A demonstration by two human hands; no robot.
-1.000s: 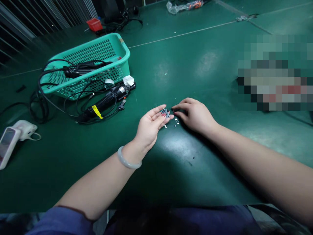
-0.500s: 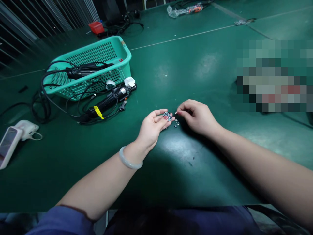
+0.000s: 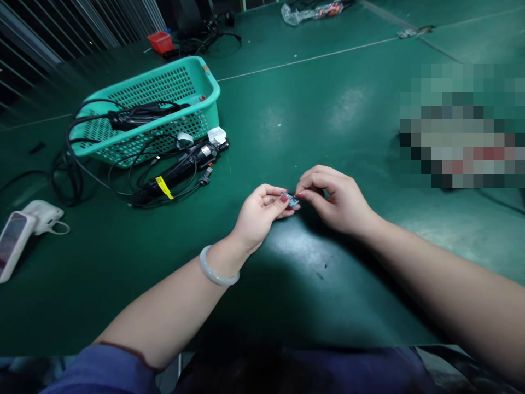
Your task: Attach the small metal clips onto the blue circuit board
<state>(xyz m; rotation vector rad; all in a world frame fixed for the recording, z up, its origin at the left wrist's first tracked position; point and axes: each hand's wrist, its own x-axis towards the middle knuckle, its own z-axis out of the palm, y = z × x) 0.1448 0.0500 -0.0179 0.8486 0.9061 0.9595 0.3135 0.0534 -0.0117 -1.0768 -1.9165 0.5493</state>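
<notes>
Between the thumb and fingers of my left hand (image 3: 257,214) is a small blue-grey part (image 3: 292,201), thin and patterned, held just above the green table (image 3: 262,306). My right hand (image 3: 334,200) is closed in a pinch, its fingertips touching or nearly touching the part's right end. Whatever sits in that pinch is too small or hidden to make out. A pale bangle is on my left wrist.
A teal basket (image 3: 213,109) with black cabled tools stands at the back left. Before it lies a black tool (image 3: 180,172) with cables. A white phone-like device (image 3: 14,241) is far left, a red bin (image 3: 161,42) behind. A pixelated area covers the right.
My left hand has tilted the small part and shifted slightly right. The fingertips of my right hand have come down onto or close to it. The small pieces between the hands no longer show.
</notes>
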